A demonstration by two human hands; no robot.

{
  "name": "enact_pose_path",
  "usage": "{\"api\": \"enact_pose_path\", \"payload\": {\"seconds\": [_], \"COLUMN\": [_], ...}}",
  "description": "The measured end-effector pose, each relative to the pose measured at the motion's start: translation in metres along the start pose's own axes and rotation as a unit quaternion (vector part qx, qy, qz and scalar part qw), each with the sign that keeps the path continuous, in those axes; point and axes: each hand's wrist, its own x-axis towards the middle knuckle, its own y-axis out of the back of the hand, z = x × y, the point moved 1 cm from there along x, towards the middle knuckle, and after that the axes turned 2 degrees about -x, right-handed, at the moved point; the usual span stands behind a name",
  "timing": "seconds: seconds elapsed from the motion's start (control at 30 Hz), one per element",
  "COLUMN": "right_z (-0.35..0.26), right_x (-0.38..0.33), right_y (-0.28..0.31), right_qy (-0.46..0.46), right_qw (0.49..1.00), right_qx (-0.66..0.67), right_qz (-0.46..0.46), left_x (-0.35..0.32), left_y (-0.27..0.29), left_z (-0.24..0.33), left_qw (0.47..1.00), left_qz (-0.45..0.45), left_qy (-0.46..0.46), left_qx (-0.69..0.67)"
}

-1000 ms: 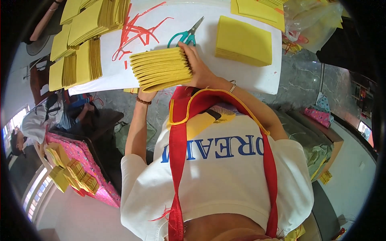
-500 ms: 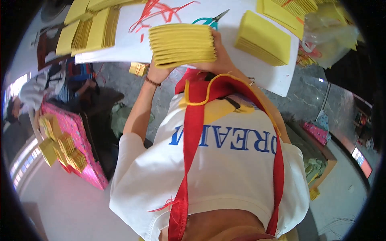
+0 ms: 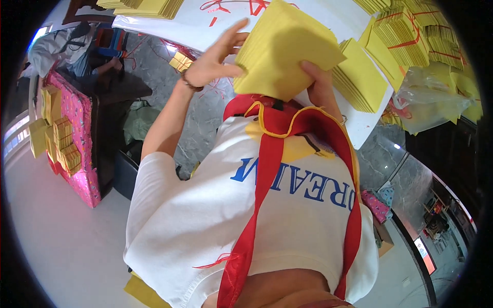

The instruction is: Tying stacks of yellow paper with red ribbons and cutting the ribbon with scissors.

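Over the near edge of the table (image 3: 177, 25), the stack (image 3: 285, 49) is clamped at its lower right by the right hand (image 3: 322, 84). The left hand (image 3: 209, 66) is spread at its left side; contact cannot be told. By a loosened right grip, it could be spilled.

The held yellow stack (image 3: 282, 51) blocks the middle; the tabletop (image 3: 174, 25) leftward offers passage.

Tied yellow bundles (image 3: 402, 32) suggest a small workshop.
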Motion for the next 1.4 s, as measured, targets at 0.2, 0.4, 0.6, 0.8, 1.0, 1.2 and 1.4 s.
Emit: {"api": "enact_pose_path", "payload": {"seconds": [0.2, 0.4, 0.6, 0.8, 1.0, 1.2, 1.4], "right_z": [-0.03, -0.049, -0.098, -0.16, -0.192, -0.145, -0.133], "right_x": [-0.017, -0.026, -0.079, -0.08, -0.083, -0.079, -0.08], "right_y": [-0.013, 0.002, 0.054, 0.126, 0.121, 0.179, 0.171], "right_qy": [0.057, 0.113, 0.121, 0.107, 0.0, -0.057, -0.097], "right_qw": [0.974, 0.965, 0.972, 0.982, 0.989, 0.996, 0.99], "right_qx": [0.206, 0.175, 0.115, 0.071, -0.036, -0.066, -0.065], "right_qz": [0.075, 0.157, 0.163, 0.141, 0.144, 0.035, 0.085], "left_x": [-0.002, 0.05, 0.094, 0.137, 0.172, 0.194, 0.189], "left_y": [-0.066, -0.129, -0.187, -0.177, -0.17, -0.168, -0.16], "left_z": [-0.002, 0.027, 0.03, 0.058, 0.083, 0.059, 0.034], "left_qw": [0.952, 0.954, 0.926, 0.907, 0.959, 0.95, 0.951], "left_qz": [0.08, 0.173, 0.188, -0.018, 0.023, -0.042, -0.035], "left_qy": [-0.019, -0.042, -0.058, 0.074, 0.141, 0.242, 0.292], "left_qx": [-0.294, -0.243, -0.322, -0.415, -0.247, -0.195, -0.094]}}
